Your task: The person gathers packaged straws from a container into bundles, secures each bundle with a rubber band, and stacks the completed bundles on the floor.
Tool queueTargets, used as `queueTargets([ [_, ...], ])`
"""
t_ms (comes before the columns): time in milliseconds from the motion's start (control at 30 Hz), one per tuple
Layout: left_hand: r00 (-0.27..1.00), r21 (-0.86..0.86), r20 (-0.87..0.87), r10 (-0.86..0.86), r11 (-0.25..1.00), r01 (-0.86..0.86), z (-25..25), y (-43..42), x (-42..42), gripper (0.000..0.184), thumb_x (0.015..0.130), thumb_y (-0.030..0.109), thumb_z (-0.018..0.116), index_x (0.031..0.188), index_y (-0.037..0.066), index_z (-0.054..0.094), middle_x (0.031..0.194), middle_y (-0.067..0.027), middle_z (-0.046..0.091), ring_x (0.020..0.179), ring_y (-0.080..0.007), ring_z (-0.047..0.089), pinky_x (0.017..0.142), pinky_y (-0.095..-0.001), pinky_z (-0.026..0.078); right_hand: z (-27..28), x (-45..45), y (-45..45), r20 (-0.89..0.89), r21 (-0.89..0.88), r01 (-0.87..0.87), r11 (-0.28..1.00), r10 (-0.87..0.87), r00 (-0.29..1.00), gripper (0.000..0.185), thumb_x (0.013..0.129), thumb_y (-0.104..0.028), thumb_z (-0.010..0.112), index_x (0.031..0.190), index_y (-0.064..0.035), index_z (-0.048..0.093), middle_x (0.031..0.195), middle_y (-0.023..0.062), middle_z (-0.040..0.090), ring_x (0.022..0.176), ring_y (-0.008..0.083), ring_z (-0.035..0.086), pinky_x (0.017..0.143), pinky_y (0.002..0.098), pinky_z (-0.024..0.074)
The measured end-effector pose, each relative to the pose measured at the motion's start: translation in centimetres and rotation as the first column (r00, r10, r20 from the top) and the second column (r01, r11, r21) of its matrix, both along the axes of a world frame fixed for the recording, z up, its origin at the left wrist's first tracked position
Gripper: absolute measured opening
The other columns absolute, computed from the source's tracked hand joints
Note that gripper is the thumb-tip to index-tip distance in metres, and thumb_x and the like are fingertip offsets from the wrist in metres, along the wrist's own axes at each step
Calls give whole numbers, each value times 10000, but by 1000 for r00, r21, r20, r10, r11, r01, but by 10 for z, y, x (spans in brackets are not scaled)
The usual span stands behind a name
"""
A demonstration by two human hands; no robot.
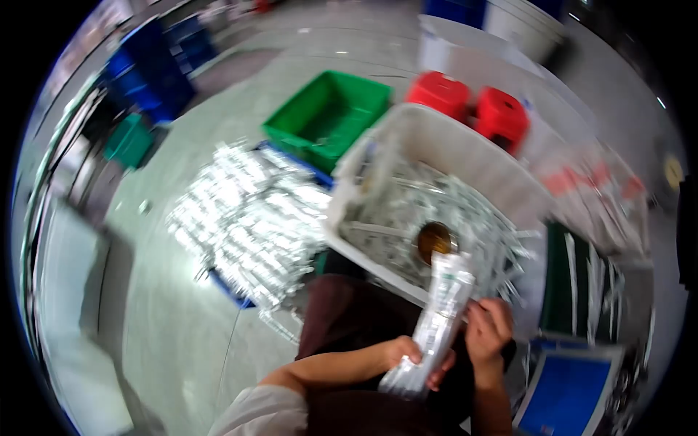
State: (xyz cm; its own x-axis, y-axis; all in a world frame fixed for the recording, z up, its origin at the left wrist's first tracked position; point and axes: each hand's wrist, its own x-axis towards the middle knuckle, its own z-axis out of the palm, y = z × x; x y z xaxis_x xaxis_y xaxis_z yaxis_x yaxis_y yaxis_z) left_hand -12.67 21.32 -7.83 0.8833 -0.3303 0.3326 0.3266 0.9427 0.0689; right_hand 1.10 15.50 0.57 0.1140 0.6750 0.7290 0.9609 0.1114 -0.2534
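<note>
My left hand (404,354) is wrapped round a bundle of long, shiny clear-and-white plastic packets (438,312), which slants up over my lap. The bundle's upper end reaches over the near rim of a big white tub (534,185). Just right of the bundle is my right hand (488,330), its fingers curled and pinched together near the bundle's edge. Whether it grips anything is too blurred to make out. Inside the tub lie many loose clear plastic strips (392,214) and a round container with a brown inside (435,241).
A wide heap of shiny packets (247,218) lies left of the tub on something blue. Behind stand a green crate (327,120) and two red stools (440,94). To the right are a blue-topped board (563,392) and a dark green surface with strips (563,283).
</note>
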Motion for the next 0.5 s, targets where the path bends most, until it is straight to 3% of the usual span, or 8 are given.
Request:
queueTargets([
  [67, 1000, -85, 28, 11, 996, -9, -1, -6, 4, 551, 551, 202, 645, 953, -91, 408, 811, -199, 565, 792, -284, 586, 820, -385, 459, 8, 4, 5, 118, -33, -49, 998, 53, 992, 144, 616, 62, 637, 737, -1, 590, 714, 90, 533, 595, 269, 512, 531, 364, 386],
  [133, 1000, -208, 3, 12, 978, -11, 4, -14, 3, 532, 555, 198, 628, 943, -101, 422, 835, -220, 564, 815, -311, 590, 844, -412, 457, 11, 8, 6, 48, -98, -111, 989, 116, 992, 137, 613, 59, 641, 722, 0, 585, 693, 86, 516, 584, 250, 499, 524, 339, 385],
  [167, 998, -269, 48, 31, 963, -17, 2, -18, 6, 497, 571, 200, 608, 927, -101, 437, 884, -254, 562, 866, -346, 586, 866, -430, 447, 6, 11, 2, -196, -139, -130, 982, 101, 975, 144, 607, 65, 639, 724, 3, 584, 685, 79, 511, 584, 223, 499, 517, 314, 380],
  [233, 995, -305, 89, 38, 952, -9, 2, -22, 7, 486, 577, 204, 602, 921, -98, 440, 903, -269, 559, 887, -359, 579, 862, -429, 449, -5, 16, -3, -592, -182, -201, 963, 56, 804, 160, 595, 87, 629, 728, 12, 582, 658, 52, 491, 580, 144, 483, 498, 246, 356],
  [367, 986, -376, 170, -7, 924, 71, -1, -31, 12, 454, 593, 205, 567, 922, -83, 445, 949, -306, 548, 924, -389, 564, 870, -454, 433, 5, 24, -12, -645, -279, -306, 910, 59, 762, 104, 608, 41, 612, 692, -4, 570, 671, 39, 473, 610, 132, 457, 521, 226, 327],
  [433, 968, -374, 250, 1, 923, 96, 1, -33, 14, 440, 636, 201, 496, 985, -66, 471, 1020, -262, 552, 970, -371, 549, 908, -456, 396, 11, 26, -14, -550, -295, -318, 901, 112, 828, 109, 608, 36, 616, 699, 0, 568, 666, 55, 465, 597, 168, 460, 524, 252, 343],
  [500, 976, -408, 212, -50, 903, 135, 3, -35, 14, 430, 632, 184, 498, 975, -74, 467, 1001, -283, 548, 958, -376, 553, 894, -454, 412, 20, 29, -16, -504, -324, -313, 893, 118, 856, 115, 607, 34, 622, 703, 0, 568, 665, 62, 463, 593, 190, 463, 526, 265, 355],
])
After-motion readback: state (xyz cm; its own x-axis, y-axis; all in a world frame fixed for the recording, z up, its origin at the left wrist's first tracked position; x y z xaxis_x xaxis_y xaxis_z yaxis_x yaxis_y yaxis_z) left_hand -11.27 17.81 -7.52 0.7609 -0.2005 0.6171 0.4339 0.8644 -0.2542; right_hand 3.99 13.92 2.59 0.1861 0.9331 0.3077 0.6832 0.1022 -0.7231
